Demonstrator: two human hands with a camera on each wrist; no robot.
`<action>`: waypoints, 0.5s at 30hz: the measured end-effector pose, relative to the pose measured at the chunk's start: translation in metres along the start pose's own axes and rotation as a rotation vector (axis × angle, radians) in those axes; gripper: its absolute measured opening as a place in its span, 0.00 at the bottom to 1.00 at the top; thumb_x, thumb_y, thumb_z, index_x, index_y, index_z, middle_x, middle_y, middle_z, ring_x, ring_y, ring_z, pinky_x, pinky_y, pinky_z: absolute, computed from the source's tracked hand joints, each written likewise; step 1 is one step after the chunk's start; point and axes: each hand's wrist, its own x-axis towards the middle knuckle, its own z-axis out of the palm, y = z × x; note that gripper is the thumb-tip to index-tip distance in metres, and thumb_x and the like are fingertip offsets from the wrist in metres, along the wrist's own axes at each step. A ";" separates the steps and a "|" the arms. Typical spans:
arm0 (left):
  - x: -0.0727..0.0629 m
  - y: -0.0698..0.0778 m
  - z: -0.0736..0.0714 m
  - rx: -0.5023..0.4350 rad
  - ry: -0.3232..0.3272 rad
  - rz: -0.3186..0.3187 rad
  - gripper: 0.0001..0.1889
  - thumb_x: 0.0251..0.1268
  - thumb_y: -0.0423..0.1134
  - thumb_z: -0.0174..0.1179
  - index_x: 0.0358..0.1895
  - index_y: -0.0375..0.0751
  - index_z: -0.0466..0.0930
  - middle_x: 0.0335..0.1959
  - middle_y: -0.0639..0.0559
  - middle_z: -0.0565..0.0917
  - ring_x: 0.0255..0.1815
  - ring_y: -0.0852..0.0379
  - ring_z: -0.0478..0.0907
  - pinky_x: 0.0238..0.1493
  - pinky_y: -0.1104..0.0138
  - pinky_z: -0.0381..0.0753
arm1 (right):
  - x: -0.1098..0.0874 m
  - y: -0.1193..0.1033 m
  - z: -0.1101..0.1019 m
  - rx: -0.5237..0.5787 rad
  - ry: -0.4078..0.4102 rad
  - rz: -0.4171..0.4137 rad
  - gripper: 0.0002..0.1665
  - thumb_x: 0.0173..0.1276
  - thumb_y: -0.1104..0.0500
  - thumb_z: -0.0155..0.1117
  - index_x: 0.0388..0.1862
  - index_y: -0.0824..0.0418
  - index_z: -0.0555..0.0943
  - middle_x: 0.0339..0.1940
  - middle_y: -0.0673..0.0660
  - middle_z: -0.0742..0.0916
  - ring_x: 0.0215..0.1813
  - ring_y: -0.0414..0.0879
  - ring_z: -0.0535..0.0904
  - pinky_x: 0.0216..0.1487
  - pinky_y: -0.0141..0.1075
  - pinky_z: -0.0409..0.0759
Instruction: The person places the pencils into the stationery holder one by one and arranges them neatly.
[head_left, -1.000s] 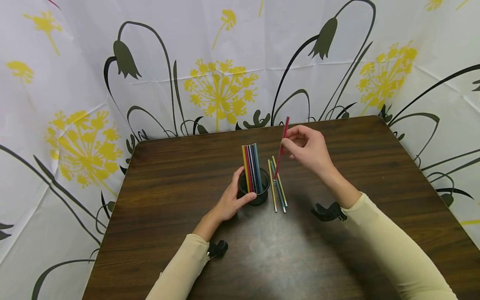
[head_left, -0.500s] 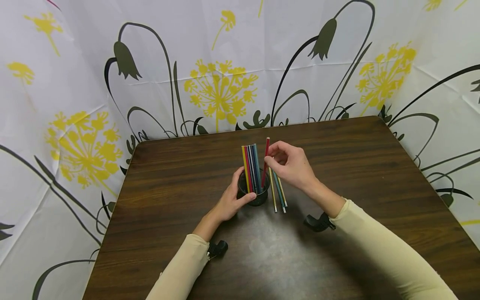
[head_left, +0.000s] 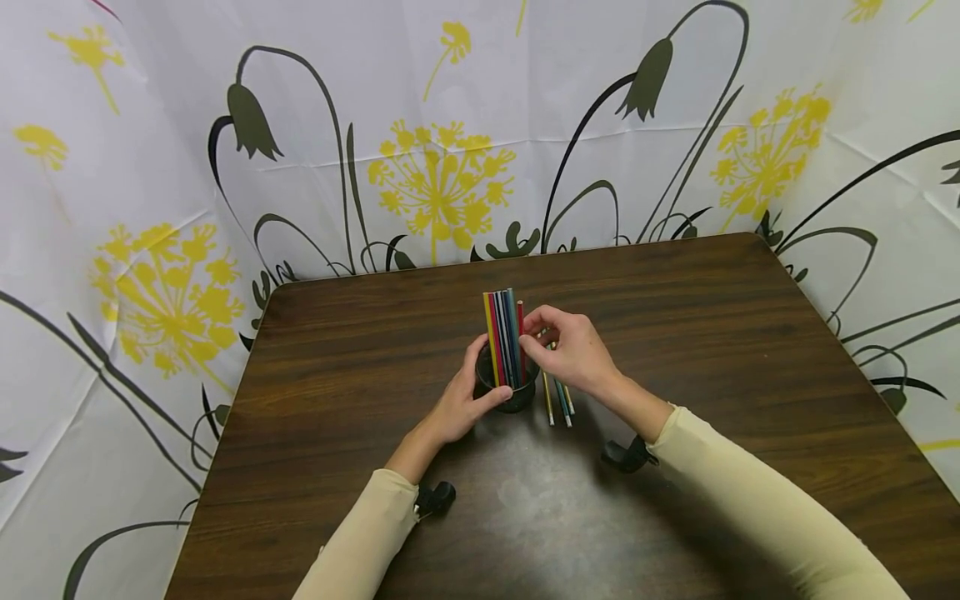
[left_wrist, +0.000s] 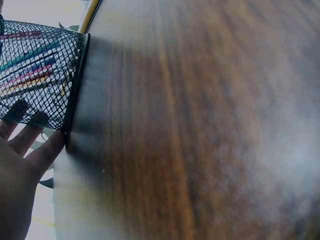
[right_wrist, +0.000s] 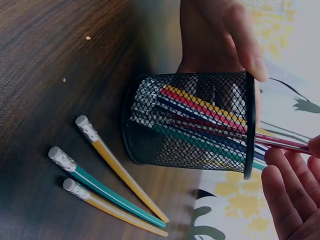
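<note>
A black mesh pencil cup [head_left: 517, 402] stands upright on the table, with several coloured pencils [head_left: 501, 333] inside. My left hand [head_left: 456, 402] holds the cup from its left side, thumb at the front rim and fingers round the back. With the thumb and fingertips of my right hand [head_left: 573, 348] I pinch a red pencil [right_wrist: 282, 142]. Its lower part is inside the cup, seen through the mesh in the right wrist view. Right of the cup lie two yellow pencils [right_wrist: 120, 164] and a green pencil [right_wrist: 107, 187], their eraser ends towards me; my right hand partly covers them in the head view.
The dark wood-grain table [head_left: 360, 333] carries the cup and pencils. Behind it and at the sides hangs a white curtain [head_left: 315, 183] with flower prints. A black camera mount [head_left: 626, 454] sits at each wrist.
My right hand has moved left and down, bringing the red pencil from above the loose pencils into the cup. The left hand has stayed on the cup.
</note>
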 end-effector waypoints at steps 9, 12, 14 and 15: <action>-0.001 0.001 0.001 -0.001 0.006 0.003 0.43 0.68 0.43 0.62 0.77 0.60 0.42 0.67 0.46 0.68 0.64 0.50 0.69 0.68 0.48 0.60 | -0.003 0.003 0.005 -0.019 -0.011 -0.003 0.05 0.64 0.63 0.67 0.39 0.59 0.82 0.34 0.50 0.87 0.29 0.38 0.83 0.32 0.36 0.80; -0.001 0.009 0.000 -0.010 0.006 0.014 0.43 0.68 0.38 0.61 0.78 0.52 0.42 0.68 0.41 0.68 0.65 0.44 0.68 0.67 0.44 0.59 | -0.002 0.003 0.005 -0.028 -0.010 -0.011 0.05 0.64 0.63 0.66 0.39 0.59 0.81 0.34 0.49 0.87 0.29 0.38 0.82 0.32 0.36 0.80; -0.002 0.018 -0.001 -0.019 0.002 0.016 0.43 0.68 0.36 0.61 0.78 0.46 0.42 0.68 0.37 0.67 0.65 0.41 0.67 0.67 0.42 0.58 | -0.002 0.003 0.005 -0.041 -0.010 -0.015 0.05 0.65 0.63 0.66 0.39 0.59 0.81 0.34 0.49 0.86 0.29 0.37 0.82 0.32 0.36 0.80; -0.003 0.023 -0.001 -0.024 -0.001 0.016 0.43 0.68 0.35 0.60 0.78 0.44 0.42 0.68 0.36 0.67 0.65 0.39 0.67 0.67 0.41 0.57 | -0.001 0.003 0.005 -0.050 -0.010 -0.017 0.05 0.65 0.62 0.66 0.39 0.59 0.81 0.34 0.49 0.86 0.29 0.37 0.82 0.32 0.36 0.79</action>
